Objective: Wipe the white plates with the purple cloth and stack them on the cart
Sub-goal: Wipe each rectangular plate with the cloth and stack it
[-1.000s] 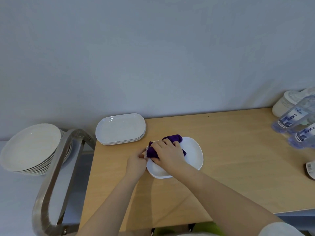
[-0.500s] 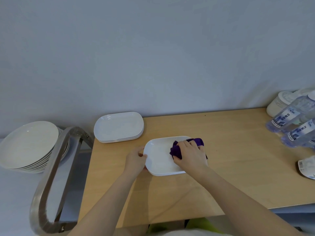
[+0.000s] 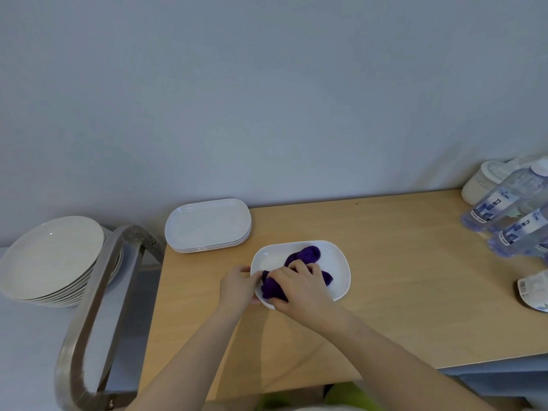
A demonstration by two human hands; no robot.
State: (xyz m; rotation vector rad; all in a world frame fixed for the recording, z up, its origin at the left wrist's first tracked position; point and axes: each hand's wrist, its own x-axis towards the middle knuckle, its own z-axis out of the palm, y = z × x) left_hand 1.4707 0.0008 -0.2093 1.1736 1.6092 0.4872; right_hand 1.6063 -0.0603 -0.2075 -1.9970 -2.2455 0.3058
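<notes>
The right hand [image 3: 299,287] pressed a bunched purple cloth [image 3: 296,272] into a white plate [image 3: 338,262] on the wooden counter [image 3: 385,277], while the left hand [image 3: 237,287] gripped the plate's rim. More plates [image 3: 207,225] sat stacked behind; round dishes [image 3: 50,256] filled the cart [image 3: 98,298].

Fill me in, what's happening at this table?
A person is wiping a white rounded-rectangle plate on the wooden table. The right hand presses a bunched purple cloth into it while the left hand grips the plate's left rim. A stack of similar plates waits behind.
</notes>
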